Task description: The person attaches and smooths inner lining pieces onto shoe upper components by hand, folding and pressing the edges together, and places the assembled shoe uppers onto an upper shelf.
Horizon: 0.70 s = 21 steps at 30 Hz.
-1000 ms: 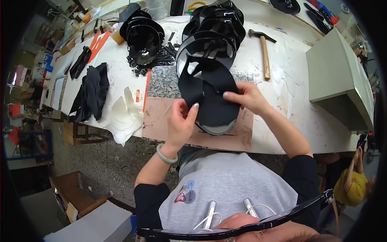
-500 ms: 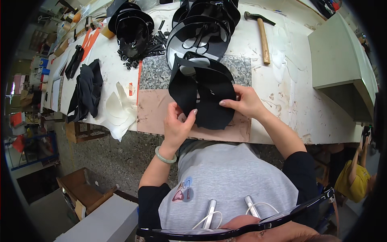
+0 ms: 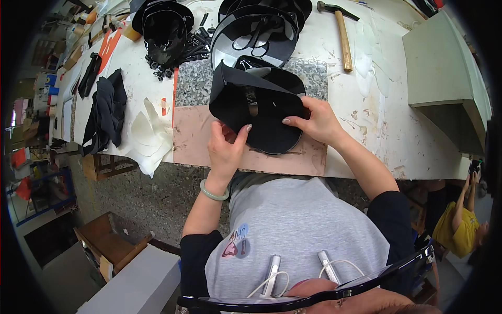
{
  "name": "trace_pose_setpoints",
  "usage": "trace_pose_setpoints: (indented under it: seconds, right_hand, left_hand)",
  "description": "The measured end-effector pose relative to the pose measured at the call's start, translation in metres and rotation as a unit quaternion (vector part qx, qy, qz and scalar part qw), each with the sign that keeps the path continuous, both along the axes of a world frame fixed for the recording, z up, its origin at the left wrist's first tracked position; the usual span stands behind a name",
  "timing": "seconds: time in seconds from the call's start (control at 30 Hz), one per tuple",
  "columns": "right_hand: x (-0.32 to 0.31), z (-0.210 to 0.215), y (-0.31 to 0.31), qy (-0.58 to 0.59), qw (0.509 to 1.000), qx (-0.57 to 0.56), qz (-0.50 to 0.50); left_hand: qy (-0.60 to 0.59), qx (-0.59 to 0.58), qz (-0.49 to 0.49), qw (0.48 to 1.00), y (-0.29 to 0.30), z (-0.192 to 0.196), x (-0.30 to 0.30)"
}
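I am pinching the near left edge of the black sheet [image 3: 256, 112] with my left hand [image 3: 226, 149], thumb on top, fingers underneath. The sheet is lying over the pink board [image 3: 193, 141] and the granite slab [image 3: 196, 83], its far left flap [image 3: 235, 78] standing up. My right hand [image 3: 316, 123] is gripping the sheet's right edge. I am thinking the raised flap could spring back or crease if either grip slackens. The hammer [image 3: 342, 34] is lying well apart, unlikely to interfere.
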State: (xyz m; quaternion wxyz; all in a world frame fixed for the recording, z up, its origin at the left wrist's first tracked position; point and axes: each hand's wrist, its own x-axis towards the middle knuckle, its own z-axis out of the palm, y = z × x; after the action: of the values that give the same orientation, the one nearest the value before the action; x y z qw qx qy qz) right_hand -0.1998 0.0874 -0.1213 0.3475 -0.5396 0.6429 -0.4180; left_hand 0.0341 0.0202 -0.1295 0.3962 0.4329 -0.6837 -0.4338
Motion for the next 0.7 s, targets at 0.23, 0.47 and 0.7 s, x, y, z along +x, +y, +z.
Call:
trace_pose_setpoints:
  seconds: [0.23,0.47,0.7]
  right_hand:
    - [0.0,0.0,0.001,0.02,0.999,0.029,-0.006]
    - [0.0,0.005,0.001,0.076,0.997,-0.011,-0.003]
    - [0.001,0.0,0.001,0.064,0.998,-0.01,-0.018]
  left_hand:
    - [-0.023,0.013,0.02,0.999,-0.002,-0.007,0.002]
    - [-0.07,0.057,-0.004,0.996,-0.001,0.005,0.004]
    - [-0.064,0.049,-0.006,0.997,-0.002,0.005,0.002]
